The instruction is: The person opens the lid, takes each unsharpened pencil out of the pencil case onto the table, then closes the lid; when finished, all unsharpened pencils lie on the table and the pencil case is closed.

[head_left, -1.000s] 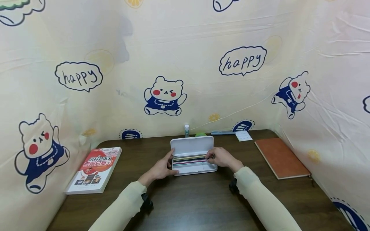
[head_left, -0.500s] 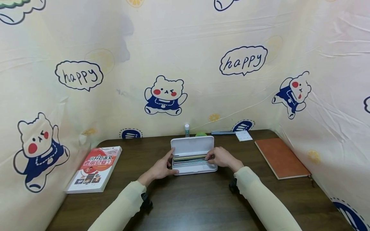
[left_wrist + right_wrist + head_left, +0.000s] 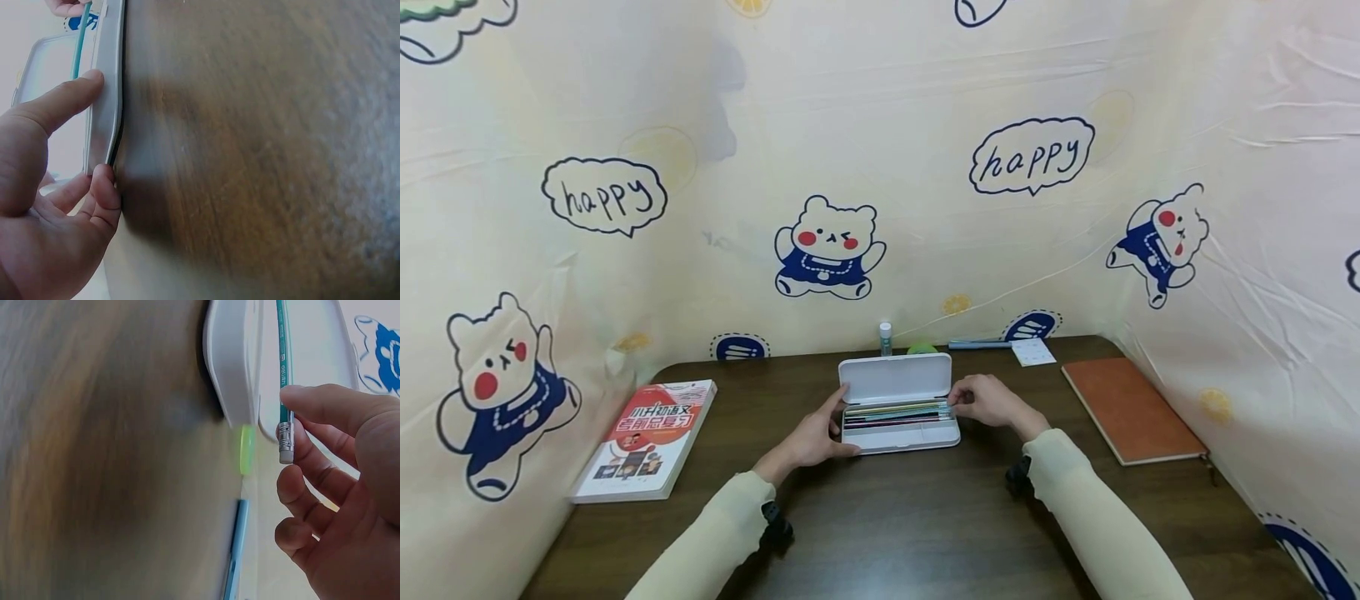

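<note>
1. L hand (image 3: 808,437): I see it gripping the L end of the white pencil case (image 3: 891,437), thumb on the front rim, other fingers curled round the end.
2. R hand (image 3: 991,402): at the case's R end, I see it pinching a green pencil (image 3: 285,356) btwn thumb & fingers, near the metal band; the white eraser sticks out just past the grip. Remaining fingers loosely bent.
3. Pencil runs lengthwise along the case, eraser end to the R; I can't tell whether it touches the pencils (image 3: 891,418) lying side by side in the tray.
4. Case sits mid-table, flat, long side facing the person; lid (image 3: 895,377) raised at the back.
5. Behind the case, on the table (image 3: 880,533), I note a glue stick (image 3: 886,340) standing upright, a green item (image 3: 922,349) partly hidden by the lid, & to its R a blue pen (image 3: 977,344) next to a white slip (image 3: 1033,352).
6. Far L: red-and-white book (image 3: 643,442). Far R: brown notebook (image 3: 1131,411), lying flat.
7. Backdrop: pale cloth (image 3: 880,125) w/ bears & "happy" bubbles.
</note>
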Available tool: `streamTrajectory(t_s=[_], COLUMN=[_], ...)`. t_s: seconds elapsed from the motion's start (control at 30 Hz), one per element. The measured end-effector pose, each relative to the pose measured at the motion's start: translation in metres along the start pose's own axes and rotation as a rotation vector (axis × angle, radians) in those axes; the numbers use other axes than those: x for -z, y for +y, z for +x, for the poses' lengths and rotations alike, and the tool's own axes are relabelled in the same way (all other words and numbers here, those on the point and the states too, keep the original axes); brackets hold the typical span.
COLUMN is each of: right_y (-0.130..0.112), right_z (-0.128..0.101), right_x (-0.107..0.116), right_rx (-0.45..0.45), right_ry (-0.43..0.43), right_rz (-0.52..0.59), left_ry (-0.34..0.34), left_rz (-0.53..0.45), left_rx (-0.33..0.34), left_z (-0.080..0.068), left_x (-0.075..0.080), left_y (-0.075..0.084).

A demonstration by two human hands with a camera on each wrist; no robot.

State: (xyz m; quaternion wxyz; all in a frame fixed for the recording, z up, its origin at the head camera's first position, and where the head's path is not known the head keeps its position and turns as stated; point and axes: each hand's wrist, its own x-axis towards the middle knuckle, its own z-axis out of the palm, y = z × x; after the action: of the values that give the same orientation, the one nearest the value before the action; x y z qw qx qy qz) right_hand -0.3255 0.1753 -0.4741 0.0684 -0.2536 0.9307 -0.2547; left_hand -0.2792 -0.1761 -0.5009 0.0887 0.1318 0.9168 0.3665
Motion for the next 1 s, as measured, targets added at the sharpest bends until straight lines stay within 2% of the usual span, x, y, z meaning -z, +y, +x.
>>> streamTrajectory(t_s=[0.2, 0.47, 0.77, 1.0], right_y=[0.013, 0.041, 0.076, 0.092], right_z=[-0.011, -0.029, -0.052, -0.067], right_x=[0.015, 0.033, 0.046, 0.056], right_rx=[-0.040, -0.043, -0.095, -0.170], right_ry=[0.027, 0.099, 0.102, 0.104], right_rz=[0.018, 0.013, 0.020, 0.001], left_ry=[0.002, 0.008, 0.003, -0.004], left_rz=[-0.011, -0.011, -0.003, -0.001], left_rx=[0.001, -0.009, 0.005, 0.004], left_z=[-0.002, 0.000, -0.003, -0.003], left_x=[0.001, -0.001, -0.002, -0.002], left_y=[0.000, -0.006, -0.003, -0.004])
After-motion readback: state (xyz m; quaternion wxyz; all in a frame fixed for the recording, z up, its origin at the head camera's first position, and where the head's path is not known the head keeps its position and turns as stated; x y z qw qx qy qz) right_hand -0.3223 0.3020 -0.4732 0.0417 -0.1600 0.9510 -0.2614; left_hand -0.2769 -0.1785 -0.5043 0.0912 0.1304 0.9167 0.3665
